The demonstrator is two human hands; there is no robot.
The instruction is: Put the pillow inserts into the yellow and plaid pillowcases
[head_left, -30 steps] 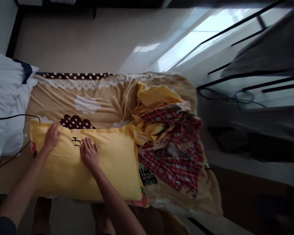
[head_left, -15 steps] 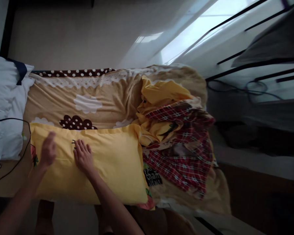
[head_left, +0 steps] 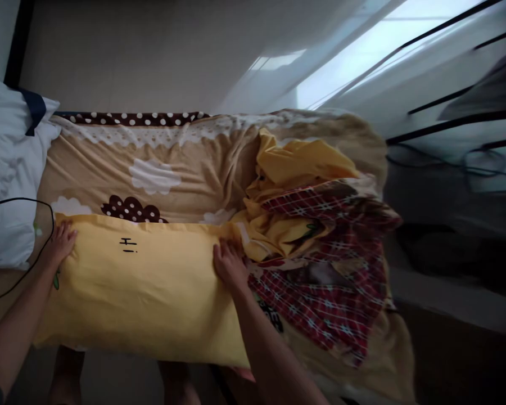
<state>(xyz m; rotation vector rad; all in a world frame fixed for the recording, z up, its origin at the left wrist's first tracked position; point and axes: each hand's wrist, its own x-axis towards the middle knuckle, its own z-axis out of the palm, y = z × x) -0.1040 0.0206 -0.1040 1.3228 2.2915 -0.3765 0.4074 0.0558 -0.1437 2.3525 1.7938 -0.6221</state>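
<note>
On a tan blanket [head_left: 202, 169], a yellow pillow [head_left: 160, 298].
Left hand [head_left: 62, 241] and right hand [head_left: 231, 263] touch opposite ends; whether fingers clamp, I cannot tell. Pale floor [head_left: 152, 62] beyond.

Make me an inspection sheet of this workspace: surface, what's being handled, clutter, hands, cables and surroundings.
Surface: tan blanket with cloud patterns, wrinkled.
Handled thing: yellow pillow, lying flat, black print near its far edge.
Clutter: crumpled yellow cloth and red plaid cloth to the right; white bedding at far left.
Hands: left hand on the pillow's far left corner, right hand near its far right corner; grip unclear.
Cables: black cable crosses the white bedding and runs close to the left hand, contact unclear; a blurred dark cable loops at far right.
Surroundings: pale floor beyond the blanket; dark bars at upper right.
</note>
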